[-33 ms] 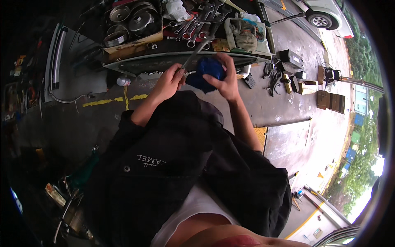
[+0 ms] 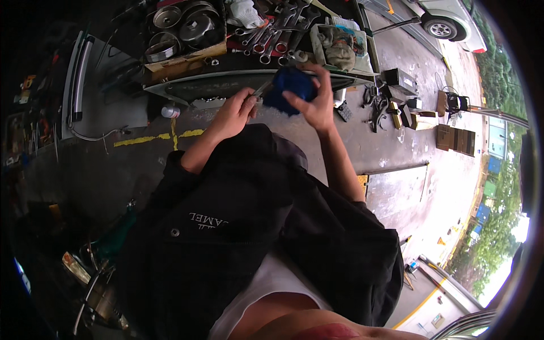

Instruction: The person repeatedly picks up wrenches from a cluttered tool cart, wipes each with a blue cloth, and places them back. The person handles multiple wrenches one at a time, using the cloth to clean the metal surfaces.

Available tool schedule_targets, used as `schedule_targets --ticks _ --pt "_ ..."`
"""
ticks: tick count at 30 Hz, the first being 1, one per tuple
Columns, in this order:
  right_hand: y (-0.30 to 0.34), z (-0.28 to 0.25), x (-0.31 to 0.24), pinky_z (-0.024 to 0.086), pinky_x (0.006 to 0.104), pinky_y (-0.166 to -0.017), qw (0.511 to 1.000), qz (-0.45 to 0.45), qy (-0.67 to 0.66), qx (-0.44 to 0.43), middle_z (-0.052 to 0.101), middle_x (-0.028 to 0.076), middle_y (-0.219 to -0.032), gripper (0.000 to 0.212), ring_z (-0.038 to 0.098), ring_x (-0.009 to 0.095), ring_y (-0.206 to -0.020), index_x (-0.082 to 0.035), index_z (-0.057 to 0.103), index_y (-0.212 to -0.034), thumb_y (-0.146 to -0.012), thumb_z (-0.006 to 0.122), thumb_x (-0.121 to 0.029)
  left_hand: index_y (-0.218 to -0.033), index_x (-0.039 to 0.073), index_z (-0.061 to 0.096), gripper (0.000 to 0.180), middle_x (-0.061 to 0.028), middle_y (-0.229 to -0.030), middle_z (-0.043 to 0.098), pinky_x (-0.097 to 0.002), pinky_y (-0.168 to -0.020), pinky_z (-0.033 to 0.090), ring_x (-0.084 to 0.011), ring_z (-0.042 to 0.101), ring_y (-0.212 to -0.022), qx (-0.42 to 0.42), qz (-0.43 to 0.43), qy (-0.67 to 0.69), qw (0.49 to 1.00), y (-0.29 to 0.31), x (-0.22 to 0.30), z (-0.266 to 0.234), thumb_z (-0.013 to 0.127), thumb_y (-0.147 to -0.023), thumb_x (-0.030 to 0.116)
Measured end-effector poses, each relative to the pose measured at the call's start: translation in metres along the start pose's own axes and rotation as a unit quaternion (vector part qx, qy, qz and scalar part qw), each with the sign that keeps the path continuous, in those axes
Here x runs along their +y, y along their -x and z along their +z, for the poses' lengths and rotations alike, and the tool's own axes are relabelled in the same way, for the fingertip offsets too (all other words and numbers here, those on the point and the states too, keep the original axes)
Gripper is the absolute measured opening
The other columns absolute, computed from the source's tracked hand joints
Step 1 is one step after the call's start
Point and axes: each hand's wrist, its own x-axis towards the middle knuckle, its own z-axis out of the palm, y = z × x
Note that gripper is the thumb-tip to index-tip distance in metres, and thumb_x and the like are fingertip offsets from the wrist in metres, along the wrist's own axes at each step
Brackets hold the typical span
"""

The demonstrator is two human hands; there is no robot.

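My left hand (image 2: pixel 235 112) is closed on the near end of a slim metal wrench (image 2: pixel 262 89), which points up and to the right. Bunched in my right hand (image 2: pixel 317 102) is a dark blue cloth (image 2: pixel 292 90), pressed against the wrench and hiding most of its shaft. Both hands are in front of the near edge of a tool bench (image 2: pixel 238 79). Beyond them on the bench top lie several metal wrenches (image 2: pixel 272 37).
A box of round metal cups (image 2: pixel 198 28) stands on the bench's left, with a white glove (image 2: pixel 245 14) beside it. On the right, a tray (image 2: pixel 317 48) holds rags. A spray can (image 2: pixel 169 111) and cardboard boxes (image 2: pixel 456 140) are on the floor.
My right hand has moved a little to the right and the cloth up along the wrench. The shaft that showed beyond the cloth is now mostly covered. My left hand has barely moved.
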Motion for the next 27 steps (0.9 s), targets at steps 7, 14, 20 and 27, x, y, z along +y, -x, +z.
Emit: schedule_targets --ticks 7,14,20,27 --pt "-0.025 0.015 -0.029 0.054 0.0360 -0.091 0.979 -0.045 0.101 0.171 0.068 0.017 -0.112 0.058 0.068 0.026 -0.100 0.000 0.063 -0.118 -0.071 0.090 -0.019 -0.113 0.002 0.056 0.021 -0.0052 -0.071 0.057 -0.0317 -0.060 0.045 -0.0142 0.055 -0.061 -0.011 0.071 -0.090 0.993 0.007 0.018 0.002 0.047 -0.109 0.021" --pt "0.003 0.051 -0.015 0.048 0.0459 -0.105 0.966 -0.152 0.202 0.043 0.067 0.017 -0.124 0.057 0.059 0.039 -0.124 -0.014 0.067 -0.126 -0.071 0.079 -0.016 -0.117 0.000 0.052 0.019 -0.0176 -0.082 0.067 -0.0438 -0.062 0.049 -0.0349 0.068 -0.071 0.047 0.110 -0.205 0.971 0.002 -0.001 0.000 0.050 -0.106 0.016" --pt "0.017 0.034 -0.017 0.050 0.0428 -0.102 0.973 -0.102 0.174 -0.112 0.071 0.013 -0.116 0.048 0.061 0.037 -0.117 -0.015 0.074 -0.116 -0.069 0.080 -0.011 -0.112 0.001 0.051 0.017 -0.0239 -0.079 0.065 -0.0499 -0.064 0.048 -0.0441 0.066 -0.078 0.052 0.123 -0.195 0.972 0.007 -0.013 0.006 0.056 -0.100 0.011" --pt "-0.003 -0.004 -0.003 0.054 0.0399 -0.089 0.966 -0.108 0.204 0.119 0.068 0.018 -0.107 0.040 0.067 0.034 -0.098 -0.008 0.075 -0.110 -0.071 0.078 -0.010 -0.118 0.002 0.053 0.024 -0.0171 -0.084 0.067 -0.0439 -0.066 0.050 -0.0370 0.068 -0.078 -0.030 0.101 -0.213 0.971 0.013 0.000 0.014 0.052 -0.106 0.022"
